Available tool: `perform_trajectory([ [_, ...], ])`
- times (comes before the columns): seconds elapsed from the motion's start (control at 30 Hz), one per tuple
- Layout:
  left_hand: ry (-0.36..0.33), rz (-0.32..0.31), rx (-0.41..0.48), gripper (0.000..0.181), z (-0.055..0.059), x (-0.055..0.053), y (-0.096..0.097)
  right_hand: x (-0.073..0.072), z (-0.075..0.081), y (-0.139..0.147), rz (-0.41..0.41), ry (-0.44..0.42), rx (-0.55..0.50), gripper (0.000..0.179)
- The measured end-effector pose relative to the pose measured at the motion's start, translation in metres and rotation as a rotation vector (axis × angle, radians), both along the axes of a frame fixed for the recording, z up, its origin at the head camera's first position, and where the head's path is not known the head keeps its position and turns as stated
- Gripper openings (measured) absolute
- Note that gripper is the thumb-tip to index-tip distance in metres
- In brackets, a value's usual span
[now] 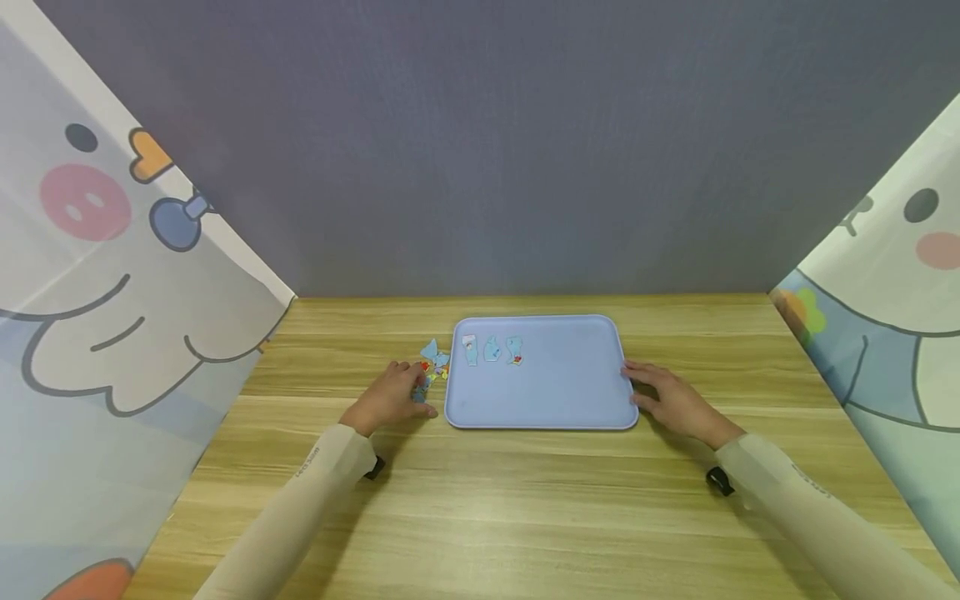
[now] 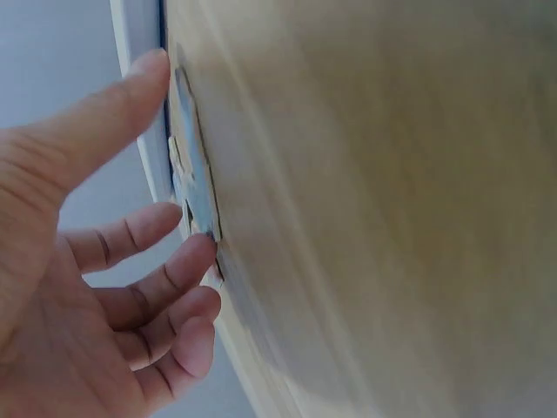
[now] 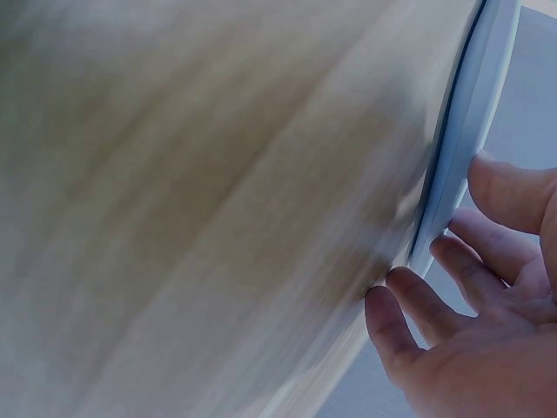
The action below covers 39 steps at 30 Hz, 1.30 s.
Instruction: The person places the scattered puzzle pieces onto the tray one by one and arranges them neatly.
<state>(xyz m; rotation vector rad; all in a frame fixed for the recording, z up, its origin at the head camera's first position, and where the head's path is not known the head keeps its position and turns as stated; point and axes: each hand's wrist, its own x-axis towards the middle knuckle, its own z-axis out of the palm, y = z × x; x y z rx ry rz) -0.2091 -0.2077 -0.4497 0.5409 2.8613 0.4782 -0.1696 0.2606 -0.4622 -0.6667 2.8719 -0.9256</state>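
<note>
A pale blue tray [image 1: 558, 383] lies on the wooden table with three flat light-blue cutouts near its upper left: a left one [image 1: 471, 352], a middle one [image 1: 492, 350] and a right one [image 1: 514, 348]. Beside the tray's left edge is a small heap of similar flat pieces [image 1: 437, 358], some blue, some red and yellow. My left hand [image 1: 390, 397] is over this heap and partly hides it. Its thumb [image 2: 109, 113] stands apart from the loosely bent fingers, whose tips are at a blue piece [image 2: 202, 192]. At the tray's right rim, my right hand [image 1: 675, 402] rests with relaxed fingers [image 3: 470, 270].
A grey panel [image 1: 510, 150] rises behind the table. Cloths with cartoon prints hang on the left [image 1: 150, 350] and on the right [image 1: 877, 350]. Bare wood [image 1: 525, 508] shows in front of the tray.
</note>
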Motion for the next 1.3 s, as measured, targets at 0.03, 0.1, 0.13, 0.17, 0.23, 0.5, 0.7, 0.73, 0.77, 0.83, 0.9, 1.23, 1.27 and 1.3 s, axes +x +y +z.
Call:
perform_trajectory([
  [0.03,-0.001,0.004,-0.003,0.05,0.0,0.0,0.001,0.0,0.0,0.0,0.002,0.001,-0.002,0.047],
  [0.1,-0.008,0.011,-0.012,0.048,0.001,0.001,0.003,0.0,0.0,0.0,0.002,0.003,-0.003,0.047],
  [0.13,-0.013,0.012,-0.014,0.047,0.002,0.001,0.003,0.0,0.0,0.0,0.003,0.004,-0.002,0.047],
  [0.17,-0.015,0.014,-0.018,0.045,0.002,0.002,0.004,0.0,0.0,0.0,0.003,0.005,0.0,0.047],
  [0.23,-0.02,0.019,-0.027,0.044,0.004,0.001,0.005,0.0,0.0,0.0,0.003,0.006,0.002,0.047],
  [0.5,-0.053,0.076,-0.065,0.051,0.008,0.004,0.005,0.0,0.0,0.001,0.004,0.005,0.008,0.047],
  [0.7,-0.071,0.106,-0.076,0.053,0.01,0.004,0.005,-0.001,0.0,0.0,0.002,0.001,0.011,0.047],
  [0.73,-0.073,0.116,-0.075,0.053,0.01,0.004,0.005,-0.001,0.0,0.0,0.002,0.001,0.011,0.047],
  [0.77,-0.074,0.122,-0.074,0.053,0.009,0.004,0.005,-0.001,0.0,0.0,0.002,0.001,0.01,0.047],
  [0.83,-0.078,0.133,-0.058,0.051,0.009,0.004,0.004,-0.001,0.0,0.0,0.001,0.002,0.008,0.047],
  [0.9,-0.082,0.136,-0.044,0.05,0.009,0.004,0.004,-0.001,0.0,0.0,0.0,0.004,0.006,0.047],
  [1.23,-0.118,0.152,-0.017,0.049,0.012,0.006,0.002,-0.001,-0.004,-0.001,0.0,0.018,0.003,0.047],
  [1.27,-0.109,0.153,-0.012,0.049,0.013,0.006,0.002,-0.001,-0.004,-0.001,-0.001,0.018,0.0,0.047],
  [1.3,-0.096,0.152,-0.011,0.05,0.014,0.006,0.001,-0.001,-0.004,-0.001,-0.003,0.016,-0.001,0.047],
])
